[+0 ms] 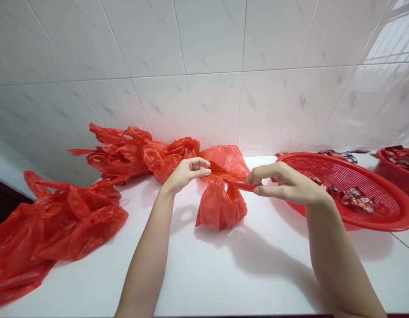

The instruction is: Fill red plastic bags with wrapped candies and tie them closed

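A small red plastic bag with something bulky inside sits on the white table in front of me, its top gathered. My right hand pinches one of its handles between thumb and fingers, stretching it to the right. My left hand is at the other side of the bag's top, thumb and fingertips close together on the thin red plastic. The bag's contents are hidden. Just behind it stands another red plastic bag, touching or nearly touching the first.
More filled red bags stand along the tiled wall at the left. A heap of red bags lies nearer me. At right, a red plastic basket holds small wrapped packets. Behind it is another red container of packets.
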Demonstrator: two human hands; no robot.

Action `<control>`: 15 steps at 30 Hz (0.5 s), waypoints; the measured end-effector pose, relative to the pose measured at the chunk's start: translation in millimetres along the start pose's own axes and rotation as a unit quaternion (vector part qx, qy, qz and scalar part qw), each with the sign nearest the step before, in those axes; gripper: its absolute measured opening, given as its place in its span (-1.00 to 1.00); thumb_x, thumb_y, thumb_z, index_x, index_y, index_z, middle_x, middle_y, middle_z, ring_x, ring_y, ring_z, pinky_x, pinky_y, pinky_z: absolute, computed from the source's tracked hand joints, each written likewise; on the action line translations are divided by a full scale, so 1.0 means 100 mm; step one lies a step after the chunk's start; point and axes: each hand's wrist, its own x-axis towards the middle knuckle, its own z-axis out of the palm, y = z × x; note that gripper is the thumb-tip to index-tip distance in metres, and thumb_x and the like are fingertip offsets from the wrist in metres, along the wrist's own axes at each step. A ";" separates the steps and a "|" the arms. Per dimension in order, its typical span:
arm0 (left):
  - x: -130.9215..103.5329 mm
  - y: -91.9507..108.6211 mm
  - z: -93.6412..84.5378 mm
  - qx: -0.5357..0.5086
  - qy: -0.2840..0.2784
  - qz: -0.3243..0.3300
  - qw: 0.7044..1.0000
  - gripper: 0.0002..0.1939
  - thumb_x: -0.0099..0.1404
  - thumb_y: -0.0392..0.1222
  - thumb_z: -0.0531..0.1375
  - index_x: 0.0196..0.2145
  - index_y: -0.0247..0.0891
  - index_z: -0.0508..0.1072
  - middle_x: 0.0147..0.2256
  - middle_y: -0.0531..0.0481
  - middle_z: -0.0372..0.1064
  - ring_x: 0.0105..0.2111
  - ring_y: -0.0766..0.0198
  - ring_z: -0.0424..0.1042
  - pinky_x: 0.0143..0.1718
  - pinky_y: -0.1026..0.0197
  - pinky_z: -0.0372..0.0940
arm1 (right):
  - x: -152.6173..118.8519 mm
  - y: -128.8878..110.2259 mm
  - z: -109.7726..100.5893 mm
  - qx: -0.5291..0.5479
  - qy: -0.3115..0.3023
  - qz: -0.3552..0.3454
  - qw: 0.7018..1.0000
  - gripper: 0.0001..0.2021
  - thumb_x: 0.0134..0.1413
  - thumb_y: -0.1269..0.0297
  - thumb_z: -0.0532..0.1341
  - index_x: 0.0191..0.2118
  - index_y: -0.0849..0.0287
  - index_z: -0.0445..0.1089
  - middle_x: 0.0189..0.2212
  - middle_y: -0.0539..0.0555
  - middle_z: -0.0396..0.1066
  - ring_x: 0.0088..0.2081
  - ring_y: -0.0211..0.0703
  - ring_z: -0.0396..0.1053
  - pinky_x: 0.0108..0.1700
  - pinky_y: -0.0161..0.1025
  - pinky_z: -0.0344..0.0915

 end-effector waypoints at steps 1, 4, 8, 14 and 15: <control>0.02 -0.03 -0.01 -0.001 0.002 -0.007 1.000 -0.64 -0.08 -0.05 0.48 -0.35 -0.26 0.55 -0.47 0.01 0.48 -0.46 0.29 0.41 -0.34 0.21 0.32 | 0.00 0.00 -0.01 -0.004 -0.005 0.002 1.000 -0.89 0.07 0.31 0.22 -0.42 0.13 0.49 -0.43 0.01 0.48 -0.38 -0.19 0.33 -0.37 -0.27 0.22; 0.07 -0.16 -0.07 -0.004 0.009 -0.027 1.000 -0.62 -0.12 -0.05 0.49 -0.37 -0.27 0.54 -0.51 0.02 0.45 -0.48 0.30 0.39 -0.34 0.20 0.31 | -0.01 0.02 -0.02 -0.010 -0.013 0.010 1.000 -0.88 0.07 0.32 0.22 -0.44 0.13 0.48 -0.46 -0.01 0.45 -0.41 -0.21 0.30 -0.38 -0.28 0.21; 0.13 -0.34 -0.13 -0.020 0.029 -0.047 0.998 -0.58 -0.20 -0.04 0.50 -0.40 -0.29 0.52 -0.52 0.04 0.42 -0.49 0.32 0.35 -0.35 0.20 0.28 | -0.02 0.07 -0.02 -0.006 -0.016 0.020 1.000 -0.88 0.07 0.32 0.22 -0.44 0.12 0.49 -0.47 -0.02 0.44 -0.43 -0.22 0.29 -0.38 -0.28 0.20; 0.17 -0.49 -0.17 -0.054 0.055 -0.081 0.994 -0.53 -0.28 -0.05 0.53 -0.43 -0.30 0.50 -0.51 0.07 0.39 -0.48 0.35 0.33 -0.35 0.22 0.25 | -0.02 0.07 -0.05 0.003 -0.003 0.017 1.000 -0.87 0.08 0.31 0.24 -0.46 0.11 0.50 -0.50 -0.03 0.42 -0.44 -0.23 0.28 -0.38 -0.27 0.19; 0.17 -0.50 -0.17 -0.061 0.063 -0.082 0.993 -0.52 -0.29 -0.05 0.53 -0.42 -0.30 0.50 -0.51 0.07 0.39 -0.48 0.35 0.33 -0.35 0.22 0.25 | -0.02 0.05 -0.04 0.006 0.007 0.018 1.000 -0.86 0.09 0.30 0.25 -0.47 0.11 0.49 -0.51 -0.03 0.41 -0.43 -0.23 0.28 -0.37 -0.27 0.19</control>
